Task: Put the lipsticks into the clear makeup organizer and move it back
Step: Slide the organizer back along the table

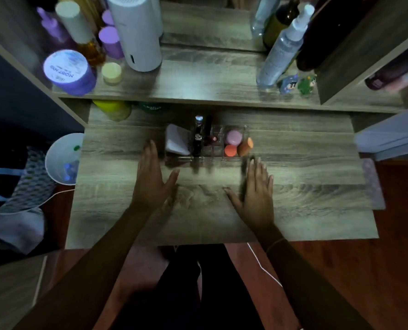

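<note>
Nearest the lens, two bare forearms reach forward from the lower edge over dark-clothed legs, and a thin band circles the right wrist point(276, 244). Beneath them spreads the wood-grain bench point(305, 206), with a raised shelf point(210, 79) of the same wood along its far side. On that shelf stand a tall white cylinder point(136, 32), a purple-lidded jar point(67, 70) at the left end, and a clear spray bottle point(284, 48) leaning at the right. The left hand point(153, 179) lies flat on the bench, fingers together and pointing away, thumb out toward the middle; its grip is spread and holds nothing. The right hand point(255, 191) lies the same way, flat and empty, thumb pointing inward. Both are slightly blurred. The clear makeup organizer point(205, 158) sits on the bench just beyond the fingertips, between the two hands and near the shelf's front edge; whether the fingers touch it cannot be told. In its left compartment is a white pad point(176, 139); in the middle slots stand dark lipsticks point(198, 139); in the right compartment lie a pink sponge point(234, 137), an orange sponge point(230, 150) and a tan sponge point(245, 146).
</note>
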{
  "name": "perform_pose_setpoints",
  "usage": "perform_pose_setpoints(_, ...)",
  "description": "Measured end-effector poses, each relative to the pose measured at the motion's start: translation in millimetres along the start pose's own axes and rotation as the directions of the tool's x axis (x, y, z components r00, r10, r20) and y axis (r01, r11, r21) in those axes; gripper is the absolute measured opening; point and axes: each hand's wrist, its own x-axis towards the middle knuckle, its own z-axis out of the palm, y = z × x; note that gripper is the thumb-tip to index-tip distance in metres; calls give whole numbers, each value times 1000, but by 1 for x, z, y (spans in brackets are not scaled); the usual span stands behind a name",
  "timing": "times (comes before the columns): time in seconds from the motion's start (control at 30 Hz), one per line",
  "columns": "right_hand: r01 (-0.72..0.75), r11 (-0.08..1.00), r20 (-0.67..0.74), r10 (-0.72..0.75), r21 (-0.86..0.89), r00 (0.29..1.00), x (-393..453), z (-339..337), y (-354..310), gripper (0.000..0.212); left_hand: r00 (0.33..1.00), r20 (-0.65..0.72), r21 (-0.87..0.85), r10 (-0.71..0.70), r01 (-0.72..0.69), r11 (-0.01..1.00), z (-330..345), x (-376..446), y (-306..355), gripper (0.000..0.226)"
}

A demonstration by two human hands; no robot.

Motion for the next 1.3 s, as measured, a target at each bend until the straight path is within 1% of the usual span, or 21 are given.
perform_pose_setpoints(0.1, -60, 995, 35, 57, 84, 998, 19, 2, 1, 106, 999, 15, -59, -49, 49, 997, 5, 10, 1, 91)
perform_pose_setpoints(0.2, -100, 981, 47, 93, 167, 994, 31, 4, 0, 109, 994, 17, -127, -104, 106, 986, 11, 18, 3, 90)
perform_pose_setpoints(0.23, -101, 978, 40, 95, 183, 995, 33, 4, -1, 108, 996, 12, -148, -93, 94, 985, 12, 20, 5, 87)
perform_pose_setpoints(0.33, -97, 973, 12, 97, 211, 995, 36, 5, -4, 106, 1000, -3, -206, 17, -18, 978, 14, 20, 8, 73)
perform_pose_setpoints(0.4, -93, 970, -2, 96, 226, 995, 37, 5, -5, 104, 999, 0, -226, 41, -40, 973, 15, 18, 10, 75)
perform_pose_setpoints(0.67, -99, 963, -19, 107, 251, 994, 38, 6, -2, 105, 999, 27, -258, -24, 30, 966, 21, 16, 13, 92)
perform_pose_setpoints(0.83, -106, 963, -19, 114, 249, 993, 35, 4, 7, 106, 997, 58, -278, -51, 65, 958, 26, 13, 20, 96)
perform_pose_setpoints(1.0, -109, 958, -27, 120, 264, 992, 32, -4, 25, 106, 998, 19, -305, -53, 56, 951, 41, 5, 34, 98)
perform_pose_setpoints(1.3, -119, 968, 26, 116, 220, 993, 28, -17, 63, 109, 996, 17, -319, -88, 89, 944, 64, -3, 63, 102)
